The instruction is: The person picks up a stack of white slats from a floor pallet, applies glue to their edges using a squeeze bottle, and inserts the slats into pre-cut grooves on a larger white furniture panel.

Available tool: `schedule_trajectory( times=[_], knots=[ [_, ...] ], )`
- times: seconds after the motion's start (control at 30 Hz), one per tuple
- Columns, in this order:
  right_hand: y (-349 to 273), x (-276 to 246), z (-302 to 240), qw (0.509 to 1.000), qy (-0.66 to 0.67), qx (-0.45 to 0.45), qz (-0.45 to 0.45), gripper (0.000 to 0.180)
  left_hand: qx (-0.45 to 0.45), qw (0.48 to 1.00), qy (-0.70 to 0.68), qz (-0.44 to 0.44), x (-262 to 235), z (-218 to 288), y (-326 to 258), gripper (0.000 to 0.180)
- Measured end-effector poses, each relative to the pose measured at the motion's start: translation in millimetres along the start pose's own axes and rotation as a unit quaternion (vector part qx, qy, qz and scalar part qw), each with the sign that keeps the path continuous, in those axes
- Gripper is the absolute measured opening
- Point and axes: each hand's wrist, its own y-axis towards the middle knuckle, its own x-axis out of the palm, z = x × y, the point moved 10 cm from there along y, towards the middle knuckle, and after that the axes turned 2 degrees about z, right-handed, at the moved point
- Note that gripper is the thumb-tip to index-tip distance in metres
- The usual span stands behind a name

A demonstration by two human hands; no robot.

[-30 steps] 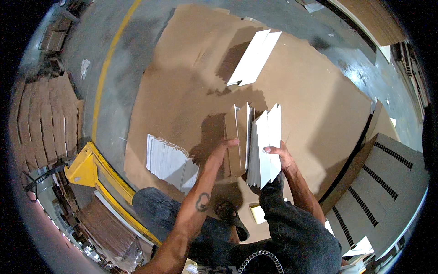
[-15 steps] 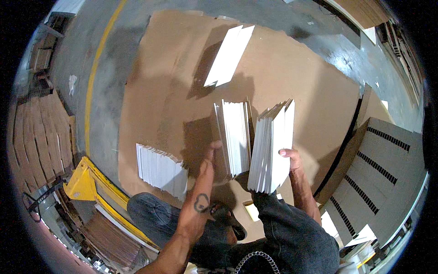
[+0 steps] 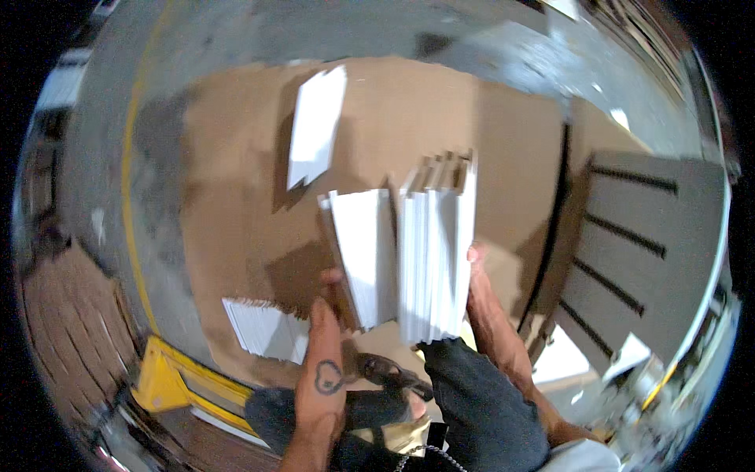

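Two upright bundles of white folded card, the right bundle (image 3: 436, 259) and the left bundle (image 3: 363, 256), stand side by side near the centre of a brown cardboard sheet (image 3: 236, 157), with a narrow gap between them that widens toward the top. The right bundle's near end overlaps a dark trouser leg (image 3: 487, 401) in view; contact there cannot be told. The left hand (image 3: 325, 308) lies along the left bundle's outer side and the right hand (image 3: 480, 279) along the right bundle's; the hands are apart, their fingers partly hidden or blurred, so whether either is clamped cannot be told. Beyond the left bundle, well inside the sheet's far edge, lies a folded white piece (image 3: 317, 130); bare cardboard extends to its right. A row of white pieces (image 3: 267, 330) sits near the lower left edge, a strip of cardboard separating it from the left bundle. Rightward, open cardboard reaches a dark seam (image 3: 554, 228), beyond which stands a grey slotted panel (image 3: 629, 271). Outside the left edge are a yellow floor line (image 3: 127, 173) and, lower, a yellow metal frame (image 3: 161, 374).
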Motion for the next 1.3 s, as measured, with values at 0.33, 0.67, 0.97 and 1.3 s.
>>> schedule_trajectory(
  times=[0.33,0.67,0.97,1.3],
  knots=[
    [-287,161,-135,0.939,0.187,-0.031,-0.286,0.088,-0.087,0.988,0.045,-0.118,117,69,-183,0.084],
    [-699,208,-164,0.895,0.294,-0.217,-0.257,0.097,-0.208,0.923,0.166,-0.278,296,142,-557,0.083],
    [-951,117,-138,0.843,0.308,-0.432,-0.09,0.107,-0.21,0.832,0.385,-0.34,395,86,-769,0.08],
    [-1138,-181,9,0.752,0.389,-0.529,0.045,0.085,-0.415,0.73,0.064,-0.54,490,-259,-869,0.023]
  ],
)
